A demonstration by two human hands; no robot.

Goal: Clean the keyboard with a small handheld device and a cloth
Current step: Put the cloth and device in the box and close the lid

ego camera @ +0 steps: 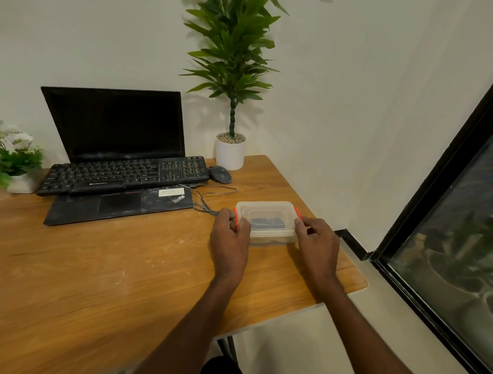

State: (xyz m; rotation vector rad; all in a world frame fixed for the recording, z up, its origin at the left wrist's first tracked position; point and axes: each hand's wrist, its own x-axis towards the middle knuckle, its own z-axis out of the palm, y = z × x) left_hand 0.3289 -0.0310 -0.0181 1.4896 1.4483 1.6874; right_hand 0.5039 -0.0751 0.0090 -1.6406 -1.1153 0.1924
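Nearest the camera, two bare forearms are stretched over the desk [96, 279] toward a small clear plastic box [266, 222]. The left hand [230, 239] is curled against the box's left side, with its fingers on the orange clip [235, 218] there; the right hand [317, 241] is curled at the right side, its fingertips pinching near the other orange clip [297, 212]. Whether the clips are latched or released cannot be told.

The lid is seated on the box, and something dark is seen through it lying on the bottom; what it is cannot be made out, though the cleaning things are probably kept there.

If both clips are pulled unevenly, the light box could be tipped or slid toward the desk's right edge, which is near. A thin cable [208, 196] lies just beside the left hand and could be snagged.

The keyboard [122, 175], the thing to be cleaned, is laid across the base of an open laptop [116, 126], well apart from the box, with a mouse [220, 174] at its right end and a potted plant [230, 152] behind.
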